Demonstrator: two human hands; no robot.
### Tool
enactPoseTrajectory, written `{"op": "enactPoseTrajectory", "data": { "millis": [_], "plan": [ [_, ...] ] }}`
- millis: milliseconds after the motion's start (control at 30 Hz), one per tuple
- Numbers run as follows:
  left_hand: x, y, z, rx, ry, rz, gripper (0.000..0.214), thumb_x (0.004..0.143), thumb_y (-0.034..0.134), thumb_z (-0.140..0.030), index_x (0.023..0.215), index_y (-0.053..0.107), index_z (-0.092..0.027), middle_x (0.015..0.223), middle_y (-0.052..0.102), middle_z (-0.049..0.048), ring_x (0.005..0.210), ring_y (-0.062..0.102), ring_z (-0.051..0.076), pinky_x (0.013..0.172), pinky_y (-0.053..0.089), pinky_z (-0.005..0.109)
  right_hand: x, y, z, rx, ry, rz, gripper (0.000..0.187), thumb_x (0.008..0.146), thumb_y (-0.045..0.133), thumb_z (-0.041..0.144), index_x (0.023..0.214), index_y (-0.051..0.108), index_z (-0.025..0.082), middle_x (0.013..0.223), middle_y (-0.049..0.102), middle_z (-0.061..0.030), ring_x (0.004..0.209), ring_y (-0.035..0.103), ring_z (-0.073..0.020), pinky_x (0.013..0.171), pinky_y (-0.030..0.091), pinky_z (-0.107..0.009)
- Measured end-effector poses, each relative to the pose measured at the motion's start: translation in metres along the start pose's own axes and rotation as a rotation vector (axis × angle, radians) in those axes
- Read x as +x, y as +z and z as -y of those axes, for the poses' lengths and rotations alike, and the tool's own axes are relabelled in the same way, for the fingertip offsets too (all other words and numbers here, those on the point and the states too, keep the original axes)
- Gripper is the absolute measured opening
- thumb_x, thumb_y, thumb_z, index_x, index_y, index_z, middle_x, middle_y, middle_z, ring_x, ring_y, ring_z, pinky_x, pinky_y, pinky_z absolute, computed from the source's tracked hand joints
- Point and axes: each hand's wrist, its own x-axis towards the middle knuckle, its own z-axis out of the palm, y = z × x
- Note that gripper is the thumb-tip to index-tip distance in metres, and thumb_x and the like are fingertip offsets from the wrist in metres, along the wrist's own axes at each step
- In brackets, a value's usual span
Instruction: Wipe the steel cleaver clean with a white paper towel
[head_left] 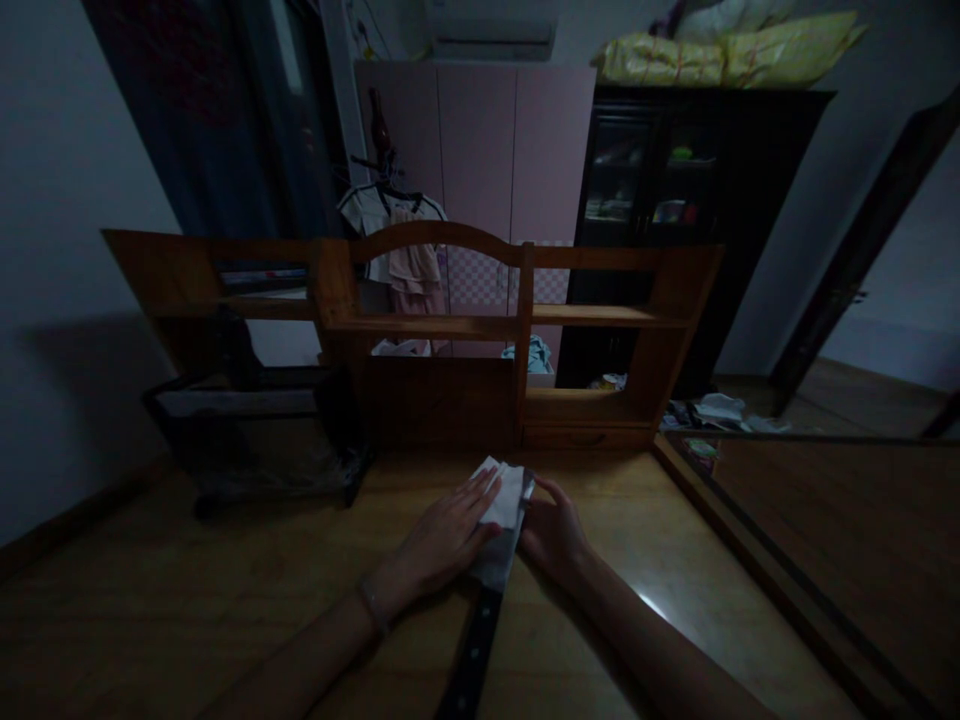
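A kitchen knife with a black riveted handle lies on the wooden desk, its handle toward me. A white folded tissue covers the far part of its wide blade. My left hand rests on the tissue from the left, fingers stretched out over it and thumb lower down. At the blade's far right edge, my right hand is closed, with the thumb near the top corner and the other fingers curled below. The dim light hides exactly how those fingers meet the blade and tissue.
Behind the knife stands a wooden desk shelf with a small drawer. To the left sits a dark-framed case. A raised wooden edge runs along the desk's right side. Farther back are a pink wardrobe and a black cabinet.
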Motion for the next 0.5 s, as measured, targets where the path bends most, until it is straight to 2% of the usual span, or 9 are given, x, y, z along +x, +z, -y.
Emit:
{"op": "enactPoseTrajectory", "data": {
  "millis": [333, 500],
  "plan": [
    [0.0, -0.013, -0.016, -0.013, 0.095, 0.043, 0.054, 0.101, 0.029, -0.041, 0.152, 0.018, -0.026, 0.158, 0.019, 0.0003, 0.146, 0.016, 0.018, 0.119, 0.022, 0.042, -0.001, 0.0, -0.001, 0.037, -0.037, 0.005, 0.028, 0.084, 0.052, 0.034, 0.092, 0.066, 0.011, 0.08, 0.073, -0.0097, 0.082, 0.068, -0.0246, 0.082, 0.051, -0.039],
    [0.0, -0.02, -0.034, -0.071, 0.224, 0.117, 0.053, 0.101, 0.031, -0.039, 0.151, 0.02, -0.025, 0.158, 0.02, 0.0018, 0.145, 0.018, 0.018, 0.119, 0.023, 0.041, -0.001, -0.008, -0.001, -0.069, -0.048, -0.121, 0.031, 0.083, 0.057, 0.038, 0.084, 0.069, 0.01, 0.074, 0.073, -0.01, 0.07, 0.069, -0.0222, 0.074, 0.053, -0.034]
  ]
}}
